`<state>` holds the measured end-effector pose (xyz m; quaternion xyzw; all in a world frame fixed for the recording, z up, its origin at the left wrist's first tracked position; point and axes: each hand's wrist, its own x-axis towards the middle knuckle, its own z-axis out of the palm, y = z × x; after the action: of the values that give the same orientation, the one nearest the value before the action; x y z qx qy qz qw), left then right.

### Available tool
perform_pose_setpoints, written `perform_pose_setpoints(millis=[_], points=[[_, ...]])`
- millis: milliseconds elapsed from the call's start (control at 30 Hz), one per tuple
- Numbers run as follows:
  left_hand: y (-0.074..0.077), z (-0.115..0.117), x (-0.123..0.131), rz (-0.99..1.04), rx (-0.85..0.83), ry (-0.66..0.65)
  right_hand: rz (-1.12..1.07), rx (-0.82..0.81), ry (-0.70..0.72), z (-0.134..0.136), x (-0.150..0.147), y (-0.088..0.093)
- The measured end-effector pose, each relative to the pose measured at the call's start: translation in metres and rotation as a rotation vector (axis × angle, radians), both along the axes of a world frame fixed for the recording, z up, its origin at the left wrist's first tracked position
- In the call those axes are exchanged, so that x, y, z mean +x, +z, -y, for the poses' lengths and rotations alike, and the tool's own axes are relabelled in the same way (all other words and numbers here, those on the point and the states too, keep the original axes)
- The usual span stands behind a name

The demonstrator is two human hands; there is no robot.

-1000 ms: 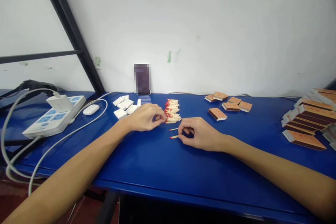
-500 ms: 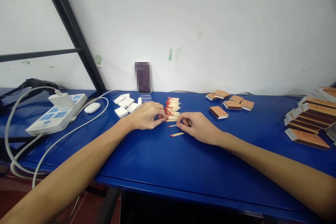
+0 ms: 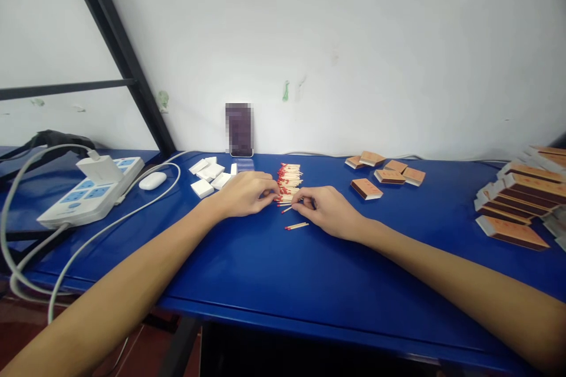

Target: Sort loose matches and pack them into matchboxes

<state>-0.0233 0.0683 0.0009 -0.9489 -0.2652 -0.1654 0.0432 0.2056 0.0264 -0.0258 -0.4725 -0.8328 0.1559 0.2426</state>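
A pile of red-headed matches (image 3: 290,177) lies on the blue table, heads to the left. My left hand (image 3: 248,195) rests at the pile's lower left, thumb and forefinger closed together by the match heads; what is between them I cannot make out. At the lower right of the pile, my right hand (image 3: 329,211) pinches the tail of a single match (image 3: 286,210), which slants with its head toward the lower left. Closer to me, a couple of loose matches (image 3: 297,226) lie side by side.
White matchbox trays (image 3: 202,189) lie behind my left forearm. Orange matchboxes (image 3: 367,188) are scattered at right, with a larger stack (image 3: 513,231) beyond. A phone (image 3: 239,129) leans on the wall. At left are a power strip (image 3: 95,200), cables and a white earbud case (image 3: 152,181).
My right hand has moved slightly left and toward the pile, and the match it pinches has tilted. My left hand stays at the pile's edge. The view has shifted slightly.
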Motion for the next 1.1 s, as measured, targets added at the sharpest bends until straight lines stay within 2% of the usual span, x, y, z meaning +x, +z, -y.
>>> perform_pose_setpoints(millis=[233,467,767,900,1100], points=[[0.003,0.007,0.002,0.013,-0.136,-0.02,0.003,-0.015,0.02,0.001,0.001,0.0],[0.006,0.01,0.003,-0.024,-0.106,0.017,-0.055,-0.139,0.129,0.01,0.006,0.011],[0.008,0.009,0.002,-0.027,-0.079,0.026,-0.052,-0.14,0.215,0.014,0.011,0.015],[0.008,0.009,0.001,-0.036,-0.068,0.04,-0.02,-0.1,0.203,0.015,0.01,0.014],[0.01,0.01,0.001,-0.046,-0.08,0.031,0.028,0.056,0.206,0.017,0.008,0.004]])
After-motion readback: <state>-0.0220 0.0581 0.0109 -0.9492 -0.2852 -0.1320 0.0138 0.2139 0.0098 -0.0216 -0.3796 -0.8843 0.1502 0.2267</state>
